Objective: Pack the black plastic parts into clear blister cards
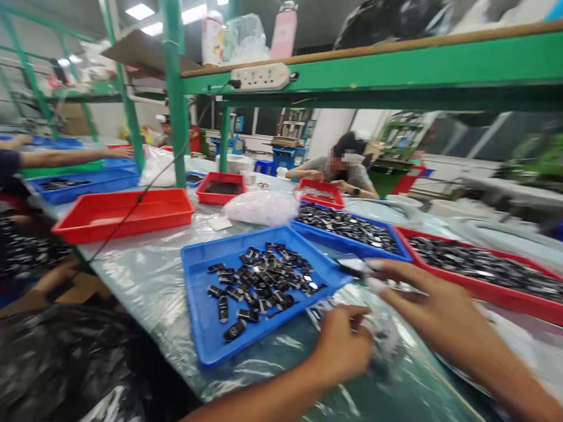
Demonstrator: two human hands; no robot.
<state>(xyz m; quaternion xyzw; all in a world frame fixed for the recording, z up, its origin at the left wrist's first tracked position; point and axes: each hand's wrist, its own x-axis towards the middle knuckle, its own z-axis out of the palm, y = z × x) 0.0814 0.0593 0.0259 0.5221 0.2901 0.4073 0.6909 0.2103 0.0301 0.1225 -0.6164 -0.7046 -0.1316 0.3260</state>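
Observation:
My right hand point(424, 298) reaches in from the right, with white coverings on its fingertips. Between them and the blue tray's corner is a small black part point(350, 267), apparently pinched, though motion smears it. My left hand point(343, 345) is closed in front of the tray, fingers curled inward; whatever they hold is hidden. Beside it lies a blurred patch of clear plastic point(388, 340). Many small black and silver pieces point(267, 276) lie loosely in the blue tray point(195, 319).
Behind stand a blue tray point(403, 249) and a red tray point(497, 294) full of similar pieces. A red tray point(122, 216) sits at left, near a plastic bag point(262, 207). A green shelf beam point(432, 71) crosses overhead. Other people work at left and across the table.

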